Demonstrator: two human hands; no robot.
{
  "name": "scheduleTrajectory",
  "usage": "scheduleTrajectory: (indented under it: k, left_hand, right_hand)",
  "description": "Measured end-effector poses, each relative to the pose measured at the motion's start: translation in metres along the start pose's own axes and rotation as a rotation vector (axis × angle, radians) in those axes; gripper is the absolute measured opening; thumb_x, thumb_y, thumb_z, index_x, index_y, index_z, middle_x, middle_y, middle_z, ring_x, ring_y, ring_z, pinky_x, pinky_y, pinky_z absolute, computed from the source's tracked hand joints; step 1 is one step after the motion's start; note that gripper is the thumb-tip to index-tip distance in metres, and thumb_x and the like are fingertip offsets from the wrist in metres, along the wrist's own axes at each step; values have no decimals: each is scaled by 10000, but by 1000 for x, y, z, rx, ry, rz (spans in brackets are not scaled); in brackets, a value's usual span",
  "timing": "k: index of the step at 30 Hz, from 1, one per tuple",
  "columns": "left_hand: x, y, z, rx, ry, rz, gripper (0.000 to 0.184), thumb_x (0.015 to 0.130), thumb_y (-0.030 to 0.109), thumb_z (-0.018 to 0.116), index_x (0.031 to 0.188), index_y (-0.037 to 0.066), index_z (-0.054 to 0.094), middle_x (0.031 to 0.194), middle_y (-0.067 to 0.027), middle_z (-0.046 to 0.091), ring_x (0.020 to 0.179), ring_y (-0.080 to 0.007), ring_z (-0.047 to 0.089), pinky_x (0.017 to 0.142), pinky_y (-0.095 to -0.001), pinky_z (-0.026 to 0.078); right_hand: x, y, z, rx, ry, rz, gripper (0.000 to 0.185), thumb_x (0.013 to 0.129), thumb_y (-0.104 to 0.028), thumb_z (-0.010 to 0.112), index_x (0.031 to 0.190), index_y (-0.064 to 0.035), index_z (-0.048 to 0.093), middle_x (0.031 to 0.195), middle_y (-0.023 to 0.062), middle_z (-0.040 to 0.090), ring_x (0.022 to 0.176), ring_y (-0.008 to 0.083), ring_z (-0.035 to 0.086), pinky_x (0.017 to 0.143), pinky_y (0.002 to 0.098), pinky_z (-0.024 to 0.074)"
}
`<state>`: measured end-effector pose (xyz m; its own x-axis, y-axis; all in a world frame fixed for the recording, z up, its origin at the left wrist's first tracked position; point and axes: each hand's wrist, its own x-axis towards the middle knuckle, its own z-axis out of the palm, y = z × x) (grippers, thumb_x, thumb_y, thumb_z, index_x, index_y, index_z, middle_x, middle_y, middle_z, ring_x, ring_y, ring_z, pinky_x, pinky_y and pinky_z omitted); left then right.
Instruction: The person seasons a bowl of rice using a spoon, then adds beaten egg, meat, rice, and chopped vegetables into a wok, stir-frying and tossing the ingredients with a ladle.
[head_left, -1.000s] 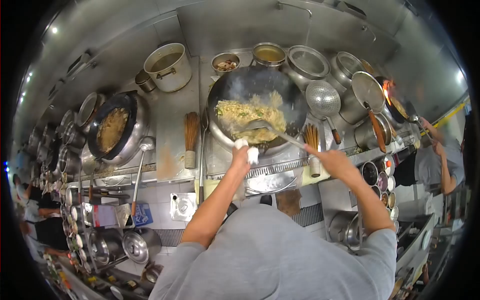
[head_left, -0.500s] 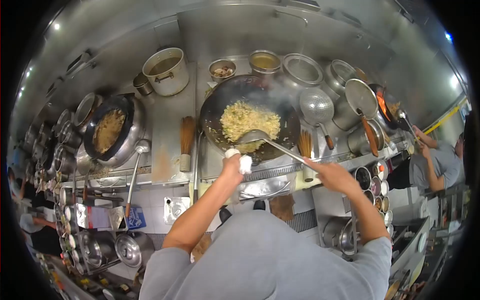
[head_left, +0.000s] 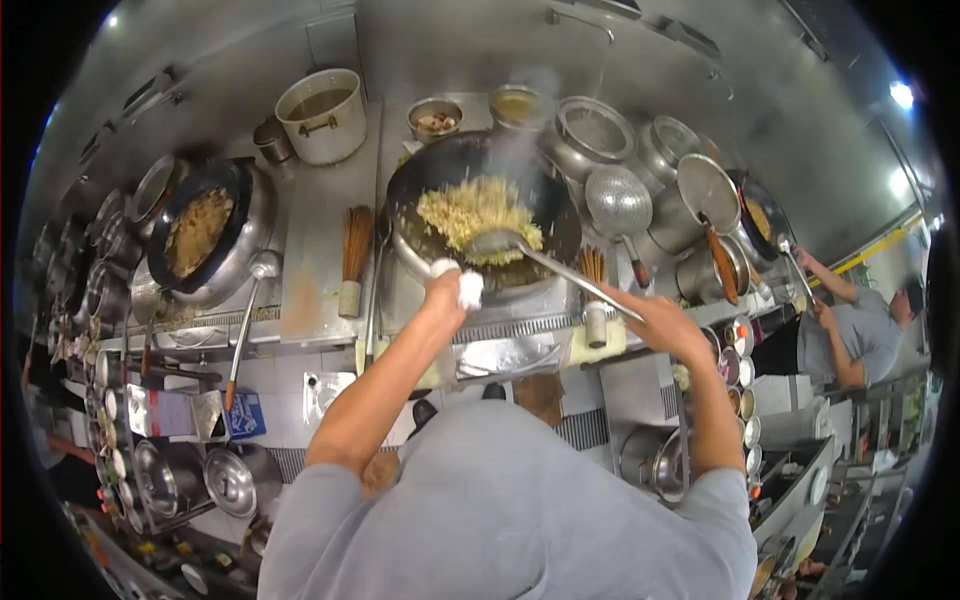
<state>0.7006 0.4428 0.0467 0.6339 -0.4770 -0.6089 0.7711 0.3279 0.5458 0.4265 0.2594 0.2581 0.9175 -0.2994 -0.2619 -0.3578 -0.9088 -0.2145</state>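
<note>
My left hand (head_left: 443, 295) is closed around a folded white cloth (head_left: 470, 290) at the near rim of a large dark wok (head_left: 405, 190). The wok's handle, if any, is hidden beneath the cloth. In the wok lies a heap of fried rice (head_left: 450, 212) with yellow and green bits, its top edge smeared by motion. My right hand (head_left: 652, 322) grips the long metal handle of a ladle (head_left: 495, 242). The ladle's bowl rests at the near side of the rice. Steam rises from the wok's far side.
Left of the wok are a bamboo brush (head_left: 356, 250), a tall pot (head_left: 325, 125) and a second wok (head_left: 205, 235) of food. On the right are a perforated skimmer (head_left: 618, 200), another brush (head_left: 594, 300) and a strainer (head_left: 710, 195). A co-worker (head_left: 865, 335) stands at the far right.
The rice has shifted within the wok and its upper part now blurs upward. Both hands keep their holds. The whole view has shifted slightly, with things now higher and further left.
</note>
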Motion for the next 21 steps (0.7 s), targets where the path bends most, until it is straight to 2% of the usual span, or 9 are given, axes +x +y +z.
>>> scheduleTrajectory:
  k: [3,5,7,9,10,11,15,19,21]
  left_hand:
    - [-20,4,-5,1,161,-27,46,930,69,472,918,47,511,742,-84,580,548,-217,576,433,-367,466]
    - [-1,-17,-32,56,-92,127,69,937,85,463,954,38,511,757,-92,580,581,-223,591,458,-364,487]
    - [-25,-47,-61,228,1,122,178,925,47,436,1077,44,527,908,-80,606,766,-224,631,619,-360,538]
    - [-83,-39,-53,130,-57,172,267,954,1,349,1140,83,521,982,-76,617,814,-219,637,659,-376,564]
    - [-78,-36,-49,178,-43,161,251,947,-4,358,1123,71,520,965,-78,616,786,-223,639,613,-370,559]
    - [-75,-35,-44,219,-19,146,236,939,-10,366,1106,58,518,948,-81,614,758,-227,642,566,-364,553]
    - [22,-27,-6,101,2,209,78,925,86,490,986,39,503,784,-116,591,572,-226,606,408,-354,472]
    - [50,-17,1,208,65,166,96,929,123,487,975,44,515,780,-104,593,572,-222,604,410,-372,467]
    - [49,-8,3,-26,-110,-191,129,941,171,474,966,55,527,779,-94,598,586,-219,605,434,-398,476]
  right_hand:
    - [20,-5,7,-93,-108,62,741,855,-83,554,1471,-395,286,944,232,640,869,418,617,791,503,483]
    - [52,19,73,-11,61,58,699,888,-111,524,1482,-377,267,903,236,649,867,444,611,795,507,467]
    - [68,26,104,89,41,143,680,912,-137,536,1497,-328,246,945,250,641,861,434,621,802,502,467]
    - [70,28,114,363,368,-64,655,942,-145,525,1504,-317,234,984,215,634,766,324,636,680,420,512]
    - [46,-17,57,744,-4,267,669,952,-154,532,1519,-293,205,854,97,571,554,161,551,476,329,464]
    - [50,-24,60,744,-13,264,669,952,-154,532,1519,-293,205,854,97,571,554,161,551,476,329,464]
    - [77,-24,89,2058,-178,93,611,983,-165,502,1503,-290,206,783,8,454,468,63,382,368,221,329]
    - [146,-2,142,2107,-358,212,557,983,-170,491,1477,-275,255,744,4,474,477,74,409,381,238,336]
    - [149,14,151,1940,-375,297,563,974,-169,500,1474,-264,260,736,18,503,484,97,447,389,264,377]
